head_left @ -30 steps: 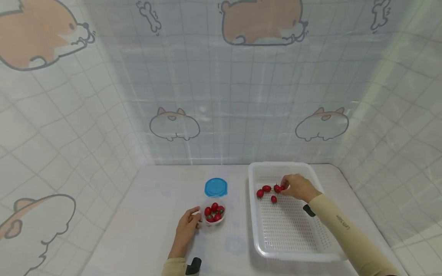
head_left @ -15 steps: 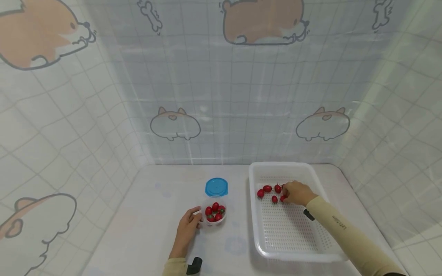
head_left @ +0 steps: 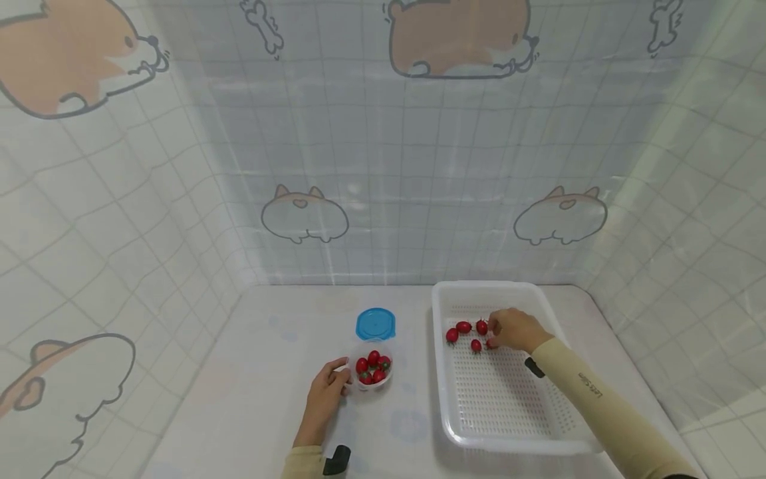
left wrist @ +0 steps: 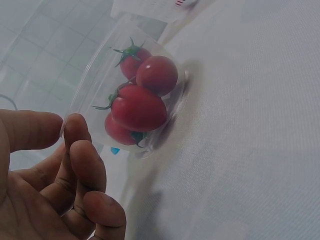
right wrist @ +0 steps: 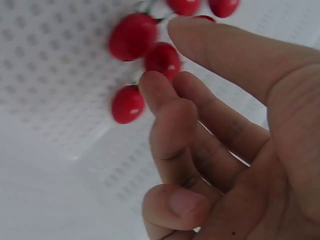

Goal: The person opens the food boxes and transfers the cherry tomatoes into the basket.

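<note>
My left hand (head_left: 324, 398) pinches the rim of a clear plastic cup (left wrist: 97, 75) between thumb and forefinger, its other fingers curled below. Several red cherry tomatoes (left wrist: 138, 108) with green stems lie inside the cup. My right hand (head_left: 517, 329) reaches down into a white perforated basket (head_left: 503, 399), over the loose tomatoes there. In the right wrist view its thumb and forefinger stand apart, with a tomato (right wrist: 162, 59) showing beyond the gap. Another tomato (right wrist: 128, 104) lies near the forefinger tip, and a larger one (right wrist: 134, 37) lies past the thumb tip.
A blue lid (head_left: 375, 324) lies on the white table (head_left: 257, 359) just behind the cup. The basket's raised rim (head_left: 439, 372) stands between the cup and the tomatoes on the right. A patterned sheet (head_left: 413, 146) hangs behind and along both sides.
My right hand has moved from the farther tomatoes slightly toward me, and its fingers have spread a little in the last half second. The left hand stays at the cup.
</note>
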Motion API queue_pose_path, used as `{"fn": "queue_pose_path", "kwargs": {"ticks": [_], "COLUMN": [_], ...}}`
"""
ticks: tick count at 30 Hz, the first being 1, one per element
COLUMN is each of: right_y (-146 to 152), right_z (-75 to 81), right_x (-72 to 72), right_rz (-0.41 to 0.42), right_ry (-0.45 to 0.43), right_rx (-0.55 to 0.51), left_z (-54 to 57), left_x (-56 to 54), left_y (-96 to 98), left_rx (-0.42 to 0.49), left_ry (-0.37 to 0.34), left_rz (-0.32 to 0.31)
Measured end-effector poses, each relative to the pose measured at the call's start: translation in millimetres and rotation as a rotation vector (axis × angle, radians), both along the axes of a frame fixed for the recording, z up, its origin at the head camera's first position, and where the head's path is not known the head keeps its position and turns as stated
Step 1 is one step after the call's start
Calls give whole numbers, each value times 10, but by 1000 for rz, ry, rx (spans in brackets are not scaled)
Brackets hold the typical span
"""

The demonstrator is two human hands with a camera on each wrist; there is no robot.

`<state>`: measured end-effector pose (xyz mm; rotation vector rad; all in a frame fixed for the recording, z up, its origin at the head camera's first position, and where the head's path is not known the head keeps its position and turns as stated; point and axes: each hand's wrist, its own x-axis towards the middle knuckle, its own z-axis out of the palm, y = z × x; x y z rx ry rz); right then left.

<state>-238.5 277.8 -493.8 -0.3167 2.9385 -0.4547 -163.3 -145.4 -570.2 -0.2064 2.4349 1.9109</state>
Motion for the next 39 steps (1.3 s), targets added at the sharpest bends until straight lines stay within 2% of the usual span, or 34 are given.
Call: {"fn": "queue_pose_path", "kwargs": {"ticks": [3, 8, 11, 13, 20, 24, 27, 33, 39], "right_y": [-90, -302, -436, -525, -850, -1058, -1229, -1543, -1759], "right_z": [73, 188, 238, 280, 448, 492, 481, 439, 378], "right_x": [-13, 0, 6, 21, 113, 143, 150, 152, 115], "right_rz": [23, 66, 97, 114, 200, 241, 278, 351, 434], "right_ry": [62, 121, 149, 162, 256, 312, 315, 230, 193], "right_rx": [-29, -68, -80, -99, -123, -109, -112, -141, -151], "left_z": [57, 358, 447, 408, 13, -11, 11, 18, 11], "left_x": [11, 130, 176, 156, -13, -21, -8, 1, 0], "left_y": [18, 68, 73, 70, 8, -10, -6, 5, -3], "left_rx": [8, 19, 16, 16, 5, 3, -3, -8, 7], "left_ry": [-13, -9, 10, 8, -14, 6, 9, 4, 4], "left_rz": [-2, -18, -27, -25, -6, -7, -2, 0, 3]}}
